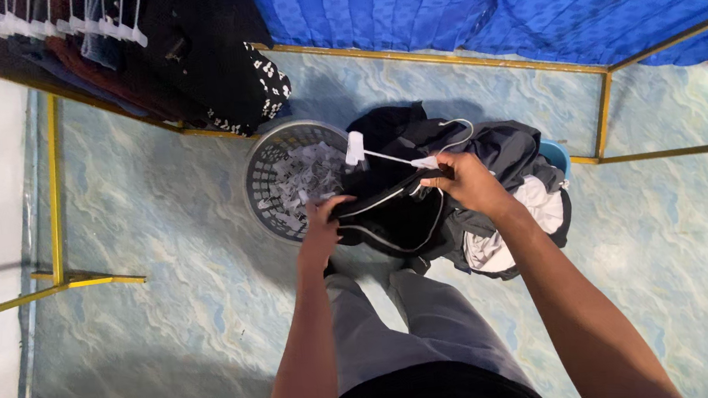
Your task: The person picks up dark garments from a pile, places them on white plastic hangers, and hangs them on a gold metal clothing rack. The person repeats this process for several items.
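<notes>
Left hand (320, 228): fingers curled tight, gripping edge of black garment (390, 213). Right hand (465, 181): fingers pinched on same garment and white hanger (393, 157). Garment stretched between both hands, above clothes pile (511, 210); grey basket (283, 180) just beyond left fingers.

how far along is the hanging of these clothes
Done: several garments on hangers already fill the rail at upper left. In hand: left hand and right hand hold a dark garment with a white hanger. Left: a pile of clothes beside the grey basket.
</notes>
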